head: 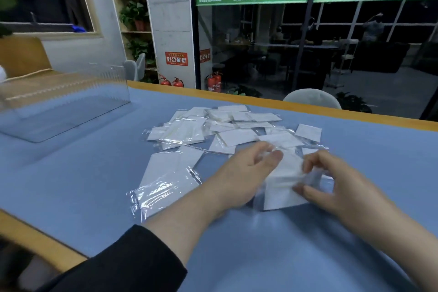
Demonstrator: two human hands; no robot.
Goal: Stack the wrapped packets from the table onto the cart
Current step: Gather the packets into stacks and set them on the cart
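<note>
White wrapped packet [283, 182] is lying long axis away from the person (blurred); left hand [246, 173] and right hand [331, 182] are both pinching it.

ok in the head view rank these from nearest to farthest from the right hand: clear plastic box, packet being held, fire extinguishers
1. packet being held, in the right hand
2. clear plastic box, far left on the table
3. fire extinguishers, on the floor beyond the table

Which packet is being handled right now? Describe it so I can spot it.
On the blue table, look nearer than the scattered packet pile. The held packet sits between the left hand and right hand, the only one gripped by both.
</note>
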